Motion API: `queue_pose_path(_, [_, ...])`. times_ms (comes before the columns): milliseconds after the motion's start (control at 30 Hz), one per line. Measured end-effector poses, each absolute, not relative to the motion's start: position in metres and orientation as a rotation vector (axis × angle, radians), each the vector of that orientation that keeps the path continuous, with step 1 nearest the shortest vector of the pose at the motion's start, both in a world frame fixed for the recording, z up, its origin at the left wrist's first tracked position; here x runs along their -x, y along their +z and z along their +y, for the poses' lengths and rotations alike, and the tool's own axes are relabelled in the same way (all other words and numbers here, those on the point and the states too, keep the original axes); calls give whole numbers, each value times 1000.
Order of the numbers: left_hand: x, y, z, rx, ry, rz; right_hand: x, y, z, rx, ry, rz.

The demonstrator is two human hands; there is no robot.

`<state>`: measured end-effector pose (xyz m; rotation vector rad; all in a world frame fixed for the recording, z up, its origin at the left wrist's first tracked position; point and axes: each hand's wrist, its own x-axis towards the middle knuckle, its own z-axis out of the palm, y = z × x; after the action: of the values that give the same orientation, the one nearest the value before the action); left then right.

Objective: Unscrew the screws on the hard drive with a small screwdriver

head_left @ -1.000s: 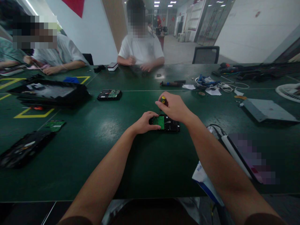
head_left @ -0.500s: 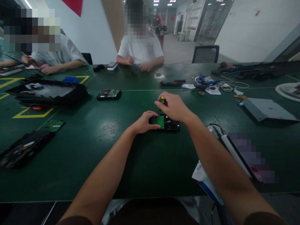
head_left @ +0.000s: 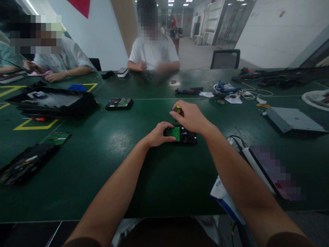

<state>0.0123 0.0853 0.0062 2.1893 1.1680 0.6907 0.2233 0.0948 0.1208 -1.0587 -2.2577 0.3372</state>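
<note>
A black hard drive with a green circuit board lies flat on the green table in front of me. My left hand grips its left end, thumb on the near side and fingers at the far side. Above the drive's far edge, my right hand is wrapped round a screwdriver with a yellow and black handle, held upright. The screwdriver's tip meets the far part of the drive, too small to make out clearly.
Another hard drive lies further left, near a black tray. At left rests a dark drive body by a loose green board. To the right are a grey metal case, tangled cables and a phone-like device. Co-workers sit opposite.
My hands, the screwdriver and the hard drive stay almost where they were. Across the table, a co-worker's hand has moved and is blurred.
</note>
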Motion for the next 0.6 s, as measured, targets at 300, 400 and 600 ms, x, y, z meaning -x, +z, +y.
queue_pose_path(300, [-11,5,86,-2190,721,1147,-226,125,94,1023,450,-2317])
queue_pose_path(400, [-11,4,86,-2192,724,1148,-227,124,94,974,437,-2317])
queue_pose_path(600, [-13,6,85,-2185,742,1154,-221,120,94,927,365,-2311])
